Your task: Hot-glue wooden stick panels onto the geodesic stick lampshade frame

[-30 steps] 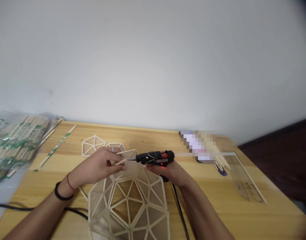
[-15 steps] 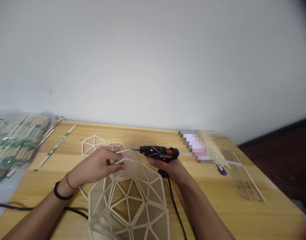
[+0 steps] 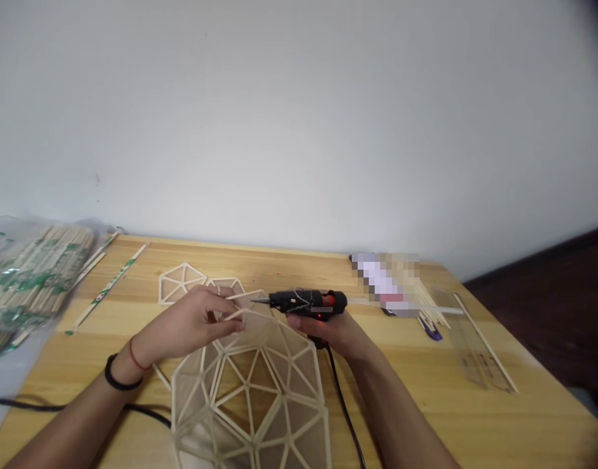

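Note:
A dome of pale wooden sticks joined in triangles stands on the wooden table in front of me. My left hand pinches a loose stick against the dome's top edge. My right hand grips a black glue gun with a red light. Its nozzle points left, just above and to the right of the stick's far end. A clear glue stick pokes out of the gun's back.
Two flat stick pentagons lie behind my left hand. Packs of wrapped chopsticks sit at the left edge. A clear ruler, loose sticks and a purple clip lie at the right. Black cables cross the near table.
The glue gun rose off the stick's joint and drew right, then came back slightly left and level. My left hand kept its hold on the stick.

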Available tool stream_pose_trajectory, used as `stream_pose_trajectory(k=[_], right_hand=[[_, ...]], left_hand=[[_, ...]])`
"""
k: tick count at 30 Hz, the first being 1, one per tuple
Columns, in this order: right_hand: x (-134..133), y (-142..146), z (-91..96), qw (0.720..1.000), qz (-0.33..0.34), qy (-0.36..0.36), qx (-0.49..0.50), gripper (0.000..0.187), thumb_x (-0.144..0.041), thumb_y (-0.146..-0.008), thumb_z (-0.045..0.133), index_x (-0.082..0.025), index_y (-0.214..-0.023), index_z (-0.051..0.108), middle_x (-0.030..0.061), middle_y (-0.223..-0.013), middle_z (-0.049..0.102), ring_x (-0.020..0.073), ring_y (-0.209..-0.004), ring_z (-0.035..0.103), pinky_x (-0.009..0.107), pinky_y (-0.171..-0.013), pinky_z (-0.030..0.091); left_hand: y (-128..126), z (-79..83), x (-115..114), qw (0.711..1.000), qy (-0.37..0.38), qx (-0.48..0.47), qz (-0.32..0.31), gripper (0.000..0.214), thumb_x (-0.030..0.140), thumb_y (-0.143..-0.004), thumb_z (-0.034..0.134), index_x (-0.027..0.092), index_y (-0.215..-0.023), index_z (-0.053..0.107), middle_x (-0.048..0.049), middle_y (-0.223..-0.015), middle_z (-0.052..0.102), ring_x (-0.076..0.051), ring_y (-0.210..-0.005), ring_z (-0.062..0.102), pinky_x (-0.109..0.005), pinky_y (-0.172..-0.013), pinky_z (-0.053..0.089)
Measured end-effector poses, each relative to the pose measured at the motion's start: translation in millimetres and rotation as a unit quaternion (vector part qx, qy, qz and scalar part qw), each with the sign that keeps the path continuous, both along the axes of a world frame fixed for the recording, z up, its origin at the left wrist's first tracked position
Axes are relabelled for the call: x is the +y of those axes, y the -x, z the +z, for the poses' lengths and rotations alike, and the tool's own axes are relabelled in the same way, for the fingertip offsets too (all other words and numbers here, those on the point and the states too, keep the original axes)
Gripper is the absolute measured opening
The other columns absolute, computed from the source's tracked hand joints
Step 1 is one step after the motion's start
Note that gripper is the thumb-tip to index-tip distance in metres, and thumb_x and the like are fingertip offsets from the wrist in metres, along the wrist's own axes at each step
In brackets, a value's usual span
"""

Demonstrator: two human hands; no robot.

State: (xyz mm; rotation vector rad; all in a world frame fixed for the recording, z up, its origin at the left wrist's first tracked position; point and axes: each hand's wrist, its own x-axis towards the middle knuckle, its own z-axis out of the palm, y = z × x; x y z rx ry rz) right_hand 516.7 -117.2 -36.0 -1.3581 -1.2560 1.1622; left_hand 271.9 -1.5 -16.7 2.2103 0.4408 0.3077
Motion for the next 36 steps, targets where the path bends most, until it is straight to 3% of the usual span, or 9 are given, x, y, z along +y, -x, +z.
stream_pose_trajectory(k=[18,27,36], right_hand=[[1.7,-1.0,-2.9,0.999,-0.031,-0.020,-0.038,0.028,-0.044,-0.075,0.079,-0.019,-0.085,0.070,0.0001,-0.077,0.057,0.0178,-0.076,0.051,0.031,-0.070,0.043],[1.3,-1.8,-4.8,0.999,-0.034,0.031,-0.016,0.029,-0.044,-0.071,0.080,-0.018,-0.081,0.073,0.0008,-0.074,0.064,0.0179,-0.072,0.054,0.032,-0.071,0.045],[0.9,-1.4,0.9,0.998,-0.052,0.014,-0.023,0.026,-0.039,-0.072,0.080,-0.021,-0.089,0.076,0.0003,-0.078,0.067,0.0187,-0.076,0.058,0.032,-0.073,0.047]], left_hand=[[-0.3,-1.9,0.3,1.000,0.005,0.004,-0.007,0.032,0.026,-0.098,0.061,0.016,-0.068,0.065,0.0015,-0.074,0.061,-0.010,-0.070,0.054,-0.022,-0.066,0.040],[-0.7,-3.0,0.5,1.000,0.013,0.008,-0.007,0.031,0.027,-0.097,0.062,0.016,-0.069,0.066,0.0009,-0.076,0.062,-0.011,-0.071,0.054,-0.022,-0.065,0.040],[-0.5,-1.4,3.7,1.000,-0.013,0.012,0.018,0.041,0.031,-0.098,0.060,0.016,-0.061,0.055,0.0027,-0.065,0.053,-0.011,-0.065,0.047,-0.024,-0.062,0.036]])
